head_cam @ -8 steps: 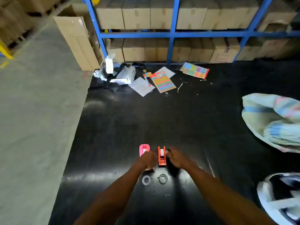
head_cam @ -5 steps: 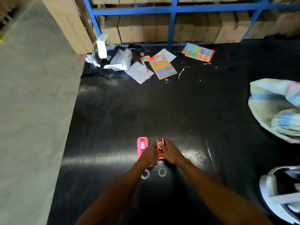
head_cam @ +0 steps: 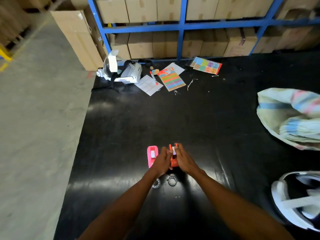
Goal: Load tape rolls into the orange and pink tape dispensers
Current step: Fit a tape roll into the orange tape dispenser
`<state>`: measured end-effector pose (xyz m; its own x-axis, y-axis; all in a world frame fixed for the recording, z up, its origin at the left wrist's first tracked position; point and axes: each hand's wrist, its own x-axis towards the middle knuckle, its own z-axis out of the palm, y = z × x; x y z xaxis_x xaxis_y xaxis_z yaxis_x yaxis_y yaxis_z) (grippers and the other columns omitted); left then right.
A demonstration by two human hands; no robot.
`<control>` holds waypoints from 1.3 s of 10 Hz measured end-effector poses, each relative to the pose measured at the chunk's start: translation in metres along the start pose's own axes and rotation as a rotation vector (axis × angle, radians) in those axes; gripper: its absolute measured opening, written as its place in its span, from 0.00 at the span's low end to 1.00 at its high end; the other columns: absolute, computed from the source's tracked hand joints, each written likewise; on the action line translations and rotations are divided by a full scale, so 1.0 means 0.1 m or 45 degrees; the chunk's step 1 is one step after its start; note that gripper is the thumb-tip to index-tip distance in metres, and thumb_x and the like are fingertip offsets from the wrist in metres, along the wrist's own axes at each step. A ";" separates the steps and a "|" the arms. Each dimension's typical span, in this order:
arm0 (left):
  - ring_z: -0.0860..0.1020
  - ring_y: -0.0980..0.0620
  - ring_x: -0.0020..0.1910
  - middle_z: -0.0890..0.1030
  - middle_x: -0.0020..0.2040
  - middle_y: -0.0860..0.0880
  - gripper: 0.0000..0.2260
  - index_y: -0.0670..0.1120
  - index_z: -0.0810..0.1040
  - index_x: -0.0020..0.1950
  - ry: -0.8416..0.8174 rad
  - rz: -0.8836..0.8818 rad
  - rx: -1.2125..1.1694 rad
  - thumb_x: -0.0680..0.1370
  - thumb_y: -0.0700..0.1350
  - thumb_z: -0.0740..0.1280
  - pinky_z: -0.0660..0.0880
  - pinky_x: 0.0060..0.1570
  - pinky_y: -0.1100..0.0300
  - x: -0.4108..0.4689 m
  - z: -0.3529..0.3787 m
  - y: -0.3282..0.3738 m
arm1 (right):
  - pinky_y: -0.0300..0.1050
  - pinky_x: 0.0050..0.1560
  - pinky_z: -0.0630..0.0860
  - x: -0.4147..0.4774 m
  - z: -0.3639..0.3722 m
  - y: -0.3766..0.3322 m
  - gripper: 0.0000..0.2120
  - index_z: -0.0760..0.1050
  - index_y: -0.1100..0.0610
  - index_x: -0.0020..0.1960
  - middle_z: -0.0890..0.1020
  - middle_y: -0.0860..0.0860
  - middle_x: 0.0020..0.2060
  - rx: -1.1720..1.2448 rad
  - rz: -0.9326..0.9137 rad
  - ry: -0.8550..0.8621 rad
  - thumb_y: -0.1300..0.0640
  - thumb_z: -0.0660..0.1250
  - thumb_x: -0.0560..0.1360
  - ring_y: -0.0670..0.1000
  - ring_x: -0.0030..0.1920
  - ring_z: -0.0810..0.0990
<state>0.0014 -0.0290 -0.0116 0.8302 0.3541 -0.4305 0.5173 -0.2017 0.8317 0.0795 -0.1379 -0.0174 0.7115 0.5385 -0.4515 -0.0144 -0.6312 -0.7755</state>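
Observation:
The orange tape dispenser point(head_cam: 173, 161) stands on the black mat point(head_cam: 173, 118), clasped from both sides. My left hand point(head_cam: 161, 161) presses its left flank and my right hand point(head_cam: 184, 161) its right flank, fingertips reaching the white patch near its far end. The pink tape dispenser point(head_cam: 152, 155) lies just to the left, touching the back of my left hand, with a white patch in its middle. Two small clear tape rolls lie flat just behind my wrists: one point(head_cam: 156, 183) partly under my left forearm, the other point(head_cam: 172, 181) fully in sight.
A white headset point(head_cam: 127, 72), papers and coloured sticker sheets point(head_cam: 171, 79) lie at the mat's far edge under blue shelving point(head_cam: 181, 26) full of cartons. A striped sack point(head_cam: 290, 116) is at right, another white headset point(head_cam: 297, 200) at lower right. Concrete floor lies to the left.
Both hands have closed in around the orange dispenser, my right hand's fingers sliding forward to its far end. The camera has shifted slightly.

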 end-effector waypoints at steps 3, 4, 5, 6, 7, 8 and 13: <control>0.72 0.59 0.40 0.71 0.46 0.46 0.15 0.36 0.67 0.56 0.195 0.178 -0.054 0.85 0.49 0.53 0.70 0.39 0.75 -0.35 0.05 0.11 | 0.55 0.53 0.81 -0.45 -0.11 -0.30 0.16 0.69 0.50 0.57 0.81 0.52 0.51 0.052 -0.123 0.081 0.39 0.52 0.83 0.55 0.49 0.82; 0.71 0.61 0.39 0.68 0.47 0.45 0.16 0.32 0.68 0.59 0.184 0.239 -0.039 0.85 0.45 0.52 0.72 0.38 0.74 -0.40 0.05 0.11 | 0.55 0.54 0.80 -0.53 -0.12 -0.34 0.15 0.68 0.50 0.57 0.81 0.52 0.51 0.035 -0.152 0.087 0.39 0.52 0.83 0.55 0.50 0.82; 0.71 0.57 0.34 0.69 0.47 0.44 0.13 0.37 0.67 0.56 0.199 0.248 -0.040 0.85 0.48 0.53 0.71 0.27 0.70 -0.40 0.06 0.11 | 0.52 0.55 0.77 -0.59 -0.15 -0.39 0.15 0.66 0.52 0.58 0.81 0.56 0.54 0.025 -0.163 0.064 0.41 0.52 0.84 0.56 0.50 0.81; 0.72 0.56 0.36 0.69 0.46 0.43 0.08 0.45 0.63 0.49 0.216 0.237 -0.118 0.84 0.49 0.53 0.71 0.28 0.70 -0.41 0.06 0.23 | 0.59 0.54 0.80 -0.57 -0.19 -0.42 0.14 0.64 0.50 0.57 0.81 0.57 0.51 0.028 -0.171 0.100 0.40 0.52 0.83 0.58 0.47 0.82; 0.74 0.58 0.39 0.71 0.46 0.47 0.08 0.51 0.61 0.45 0.214 0.283 -0.173 0.84 0.50 0.53 0.74 0.35 0.66 -0.38 0.10 0.38 | 0.64 0.50 0.81 -0.56 -0.29 -0.45 0.15 0.63 0.50 0.56 0.81 0.57 0.50 0.029 -0.170 0.140 0.39 0.51 0.82 0.58 0.45 0.84; 0.76 0.53 0.45 0.73 0.47 0.48 0.11 0.48 0.59 0.48 0.161 0.235 -0.137 0.82 0.54 0.53 0.78 0.48 0.50 -0.31 0.23 0.41 | 0.64 0.47 0.83 -0.52 -0.40 -0.38 0.15 0.62 0.49 0.56 0.81 0.57 0.52 0.007 -0.139 0.146 0.38 0.50 0.82 0.58 0.46 0.83; 0.79 0.36 0.56 0.76 0.61 0.39 0.18 0.42 0.65 0.65 0.310 -0.141 0.576 0.80 0.52 0.59 0.77 0.53 0.45 -0.03 0.32 0.20 | 0.51 0.29 0.77 -0.17 -0.78 0.02 0.13 0.66 0.55 0.52 0.75 0.54 0.40 0.238 -0.037 0.183 0.46 0.53 0.85 0.53 0.25 0.77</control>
<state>0.0160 -0.0636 -0.0050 0.7212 0.5866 -0.3685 0.6818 -0.5065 0.5279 0.1220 -0.1916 0.0233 0.8063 0.4613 -0.3704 -0.1125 -0.4951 -0.8615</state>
